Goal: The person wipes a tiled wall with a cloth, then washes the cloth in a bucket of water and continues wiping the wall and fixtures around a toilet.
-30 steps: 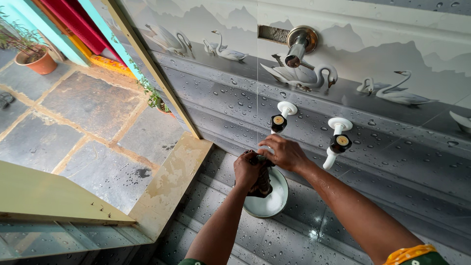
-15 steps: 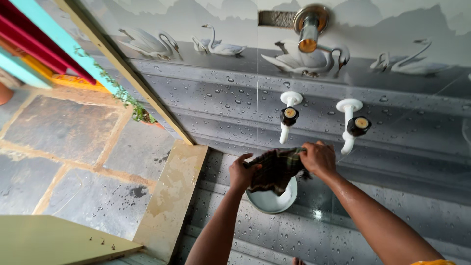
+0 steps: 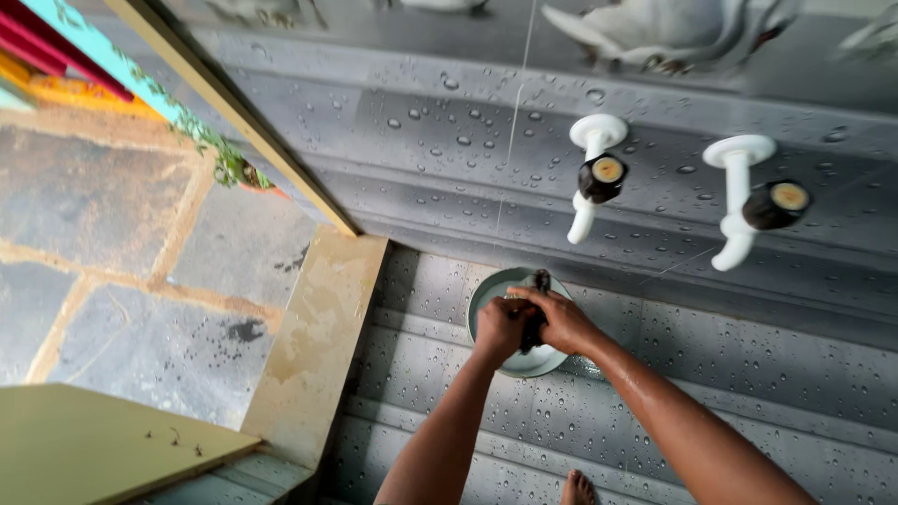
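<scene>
Both my hands are down over a round pale bowl point(image 3: 488, 292) that stands on the wet tiled floor. My left hand point(image 3: 501, 326) and my right hand point(image 3: 562, 323) press together around a dark wet cloth point(image 3: 536, 318), bunched between them so that only a narrow strip shows. Above the bowl, two white taps stick out of the grey wall: the left tap point(image 3: 593, 175) and the right tap point(image 3: 748, 201), each with a dark round knob.
A beige stone threshold point(image 3: 318, 337) borders the tiled area on the left, with grey stone paving point(image 3: 103, 234) beyond it. A small potted plant point(image 3: 232, 168) sits at the wall's corner. My bare toes point(image 3: 577, 488) show at the bottom edge.
The cloth was held spread between my hands above the bowl; now my hands have dropped into the bowl and bunched it tight. The view has tilted down and moved closer.
</scene>
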